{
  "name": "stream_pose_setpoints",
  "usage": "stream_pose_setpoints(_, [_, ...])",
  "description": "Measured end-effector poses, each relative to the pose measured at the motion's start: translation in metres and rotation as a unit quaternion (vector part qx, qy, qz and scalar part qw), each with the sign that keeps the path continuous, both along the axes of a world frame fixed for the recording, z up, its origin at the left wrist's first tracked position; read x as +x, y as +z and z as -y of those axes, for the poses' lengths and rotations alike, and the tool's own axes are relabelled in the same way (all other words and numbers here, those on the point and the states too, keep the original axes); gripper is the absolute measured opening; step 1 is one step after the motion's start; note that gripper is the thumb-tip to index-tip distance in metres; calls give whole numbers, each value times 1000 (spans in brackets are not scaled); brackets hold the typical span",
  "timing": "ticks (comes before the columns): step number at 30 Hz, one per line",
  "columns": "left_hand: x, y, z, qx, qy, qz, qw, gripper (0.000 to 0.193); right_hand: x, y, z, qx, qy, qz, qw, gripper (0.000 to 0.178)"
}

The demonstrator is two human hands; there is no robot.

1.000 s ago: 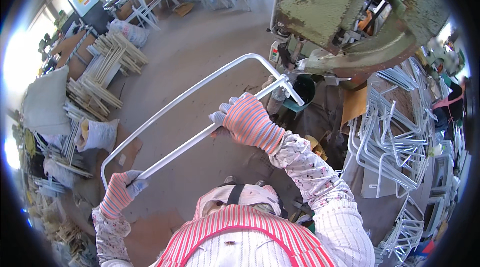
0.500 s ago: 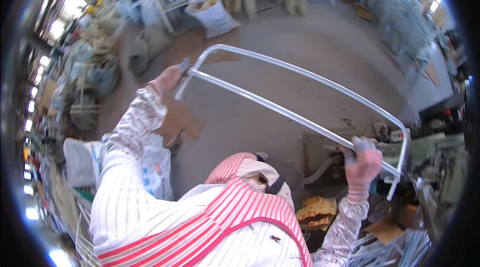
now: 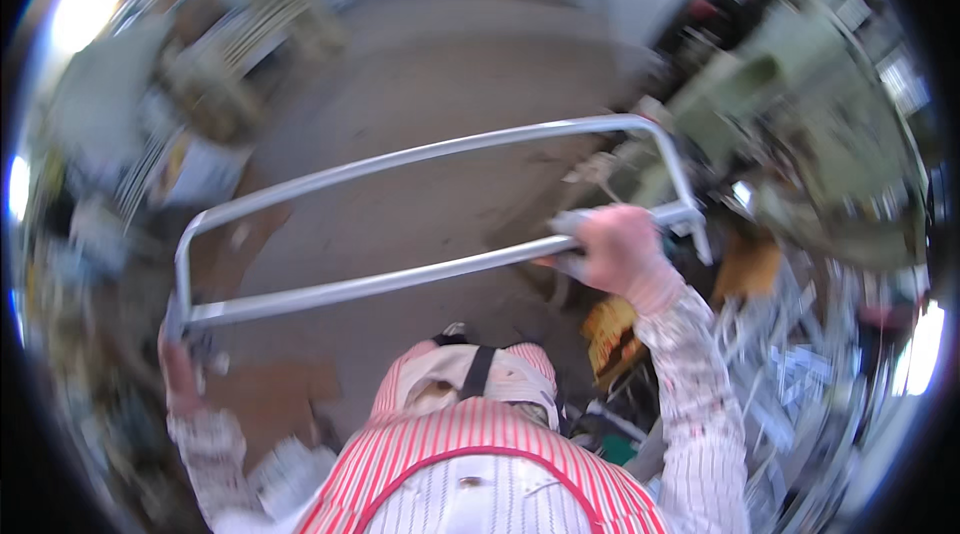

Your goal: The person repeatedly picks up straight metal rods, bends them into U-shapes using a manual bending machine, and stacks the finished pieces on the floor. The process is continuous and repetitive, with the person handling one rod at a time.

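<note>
A white metal tube frame (image 3: 400, 282), a long bent loop with a straight crossbar, is held up in front of my body with both hands. Gloved, my right hand (image 3: 622, 249) wraps round the crossbar near its right end. At the frame's left corner my left hand (image 3: 180, 359) grips the tube, blurred by motion, its fingers partly hidden. Short tube ends stick out past the crossbar at the right.
To the right stands a green machine (image 3: 800, 124). White tubes (image 3: 760, 364) lie heaped below it, near a yellow printed bag (image 3: 610, 334). Cardboard (image 3: 275, 399) lies on the floor at the left; a pale rack (image 3: 240, 49) stands far left.
My view and body have turned to the right, bringing the green machine closer. The frame has swung so its left end is now lower than its right. Both hands keep their hold.
</note>
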State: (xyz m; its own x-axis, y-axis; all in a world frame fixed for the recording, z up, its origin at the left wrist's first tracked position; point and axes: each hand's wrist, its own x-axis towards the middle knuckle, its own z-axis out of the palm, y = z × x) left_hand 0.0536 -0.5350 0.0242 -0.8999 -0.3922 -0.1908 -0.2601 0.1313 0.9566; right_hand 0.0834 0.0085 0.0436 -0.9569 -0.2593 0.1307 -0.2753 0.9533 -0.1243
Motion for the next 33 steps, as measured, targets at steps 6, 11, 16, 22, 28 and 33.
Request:
stream_pose_setpoints(6, [-20,1,10,95,-65,33,993,49,5,1,4,-53,-26,-19,998,43])
stream_pose_setpoints(11, [-28,6,30,139,-116,66,981,50,9,0,5,-27,-33,-11,999,34])
stream_pose_setpoints(16, [-26,-3,35,151,-104,66,981,50,9,0,7,-59,-27,-2,998,36])
stream_pose_setpoints(22, [-22,-7,44,164,-103,56,979,50,7,-2,8,-27,-21,10,999,37])
stream_pose_setpoints(28, [-55,-13,33,164,-131,12,978,53,12,9,9,-10,-53,-29,998,40])
stream_pose_setpoints(33, [-129,-23,75,79,-213,-25,974,45,35,65,74,11,-70,245,967,48])
